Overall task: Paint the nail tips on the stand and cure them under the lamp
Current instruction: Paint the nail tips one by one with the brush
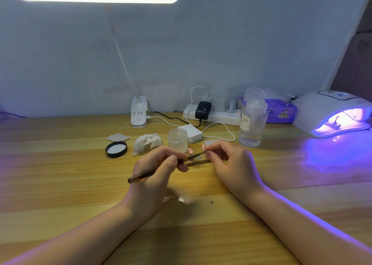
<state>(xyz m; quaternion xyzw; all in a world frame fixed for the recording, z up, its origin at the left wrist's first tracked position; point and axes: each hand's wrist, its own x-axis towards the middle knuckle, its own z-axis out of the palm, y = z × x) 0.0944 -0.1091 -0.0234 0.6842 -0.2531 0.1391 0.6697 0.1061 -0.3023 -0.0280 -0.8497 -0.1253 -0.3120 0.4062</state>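
Observation:
My left hand (159,168) grips a brown-handled nail brush (141,177), its bristle end pointing right toward my other hand. My right hand (227,160) pinches a pink nail tip (203,146) just above the wooden stand (198,162) on the table, and the brush tip meets it there. Another pink nail tip (190,150) stands on the stand's left part. At the far right the white curing lamp (330,114) glows violet, with a small stand (335,123) inside its opening.
Behind my hands sit an open frosted jar (178,139), its black lid (116,148), a crumpled tissue (147,142), a clear pump bottle (252,123), a power strip (213,113) with cables, and a purple tissue pack (281,111). A desk lamp base (138,113) stands by the wall.

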